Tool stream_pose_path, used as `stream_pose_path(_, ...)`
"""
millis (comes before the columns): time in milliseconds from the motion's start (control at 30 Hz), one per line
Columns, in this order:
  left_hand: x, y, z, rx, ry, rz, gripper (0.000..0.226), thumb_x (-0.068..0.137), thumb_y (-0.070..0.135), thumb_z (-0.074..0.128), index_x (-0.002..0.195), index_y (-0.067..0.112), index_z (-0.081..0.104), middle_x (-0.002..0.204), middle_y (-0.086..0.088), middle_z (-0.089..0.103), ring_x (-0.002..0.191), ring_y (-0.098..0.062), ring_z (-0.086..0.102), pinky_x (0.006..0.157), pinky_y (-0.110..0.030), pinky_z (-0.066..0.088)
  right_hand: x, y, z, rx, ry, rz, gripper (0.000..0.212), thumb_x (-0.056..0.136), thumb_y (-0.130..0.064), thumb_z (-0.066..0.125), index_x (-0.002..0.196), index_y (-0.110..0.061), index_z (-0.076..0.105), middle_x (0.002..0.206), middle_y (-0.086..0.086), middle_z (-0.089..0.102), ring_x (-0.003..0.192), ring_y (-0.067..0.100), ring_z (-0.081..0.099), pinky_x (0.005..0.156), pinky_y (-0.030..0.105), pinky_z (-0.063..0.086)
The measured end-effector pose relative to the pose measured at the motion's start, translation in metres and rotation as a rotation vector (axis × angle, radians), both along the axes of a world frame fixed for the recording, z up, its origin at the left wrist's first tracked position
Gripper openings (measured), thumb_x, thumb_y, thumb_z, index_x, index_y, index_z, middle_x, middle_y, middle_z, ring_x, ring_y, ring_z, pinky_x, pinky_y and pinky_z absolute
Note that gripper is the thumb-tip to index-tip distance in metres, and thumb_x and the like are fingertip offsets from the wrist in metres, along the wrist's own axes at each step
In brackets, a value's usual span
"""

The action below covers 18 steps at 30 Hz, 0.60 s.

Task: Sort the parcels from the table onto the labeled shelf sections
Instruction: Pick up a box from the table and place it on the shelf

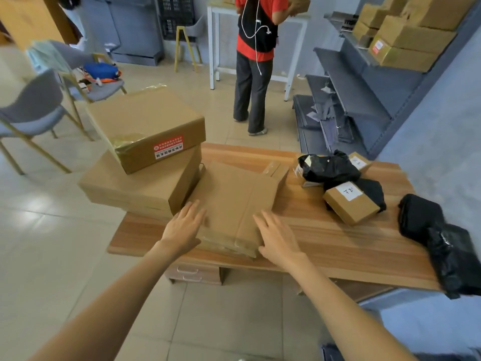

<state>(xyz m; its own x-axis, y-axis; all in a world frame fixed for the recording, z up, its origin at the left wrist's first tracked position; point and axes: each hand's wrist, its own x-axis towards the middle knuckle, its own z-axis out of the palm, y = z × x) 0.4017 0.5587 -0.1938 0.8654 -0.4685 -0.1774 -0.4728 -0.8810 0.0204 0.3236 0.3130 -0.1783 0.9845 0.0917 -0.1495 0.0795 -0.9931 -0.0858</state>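
Two grey chairs point(33, 110) with yellow legs stand on the tiled floor point(52, 230) at the left; the farther one carries a blue bag point(102, 70) and some small items too blurred to name. A yellow stool point(186, 46) stands near the far wall beside a dark crate point(177, 15). A person in a red shirt point(256, 61) stands at a white table point(294, 56), white cable hanging down their back.

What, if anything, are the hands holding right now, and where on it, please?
Nothing is gripped: the left hand and right hand lie open at the near corners of the flat cardboard box.
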Motion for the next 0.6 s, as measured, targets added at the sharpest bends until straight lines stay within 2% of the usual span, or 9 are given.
stream_pose_path(200,0.005,-0.006,-0.029,0.037,-0.007,0.039,0.111,0.078,0.034,0.076,0.153,0.018,-0.005,0.161,-0.008,-0.005,0.148,-0.029,-0.003,0.119,-0.045,0.011,-0.003,0.008,-0.038,0.018,-0.014,0.013,0.102,0.077,-0.034,0.077,0.154,-0.017,0.013,0.162,0.006,0.006,0.149,0.024,0.006,0.121,0.042,0.012)
stream_pose_path(300,0.007,-0.006,-0.040,-0.016,-0.086,0.061,0.110,0.076,0.034,0.077,0.153,0.018,0.001,0.161,-0.007,0.002,0.148,-0.029,0.002,0.119,-0.043,0.010,-0.002,0.011,-0.050,0.033,-0.060,-0.007,0.109,0.073,-0.040,0.080,0.155,-0.016,0.011,0.163,0.008,0.001,0.150,0.026,0.001,0.121,0.046,0.007)
stream_pose_path(400,0.010,-0.005,-0.047,-0.061,-0.134,0.070,0.101,0.077,0.031,0.077,0.153,0.017,0.012,0.160,-0.008,0.012,0.147,-0.032,0.009,0.120,-0.043,0.013,-0.002,0.017,-0.059,0.069,-0.092,-0.032,0.109,0.074,-0.037,0.080,0.155,-0.014,0.012,0.163,0.010,0.004,0.150,0.028,0.001,0.120,0.046,0.006)
stream_pose_path(500,0.012,-0.007,-0.051,-0.079,-0.172,0.079,0.091,0.081,0.033,0.073,0.152,0.017,0.018,0.159,-0.007,0.019,0.146,-0.033,0.015,0.119,-0.044,0.016,-0.004,0.020,-0.064,0.100,-0.170,-0.046,0.099,0.072,-0.024,0.083,0.152,-0.009,0.026,0.160,0.015,0.018,0.149,0.031,0.013,0.121,0.044,0.014)
stream_pose_path(600,0.011,-0.008,-0.051,-0.089,-0.176,0.070,0.087,0.083,0.034,0.070,0.151,0.016,0.019,0.159,-0.008,0.019,0.146,-0.033,0.015,0.119,-0.043,0.014,-0.003,0.017,-0.061,0.133,-0.248,-0.032,0.097,0.061,-0.019,0.090,0.144,-0.004,0.042,0.152,0.019,0.037,0.142,0.035,0.032,0.115,0.045,0.032)
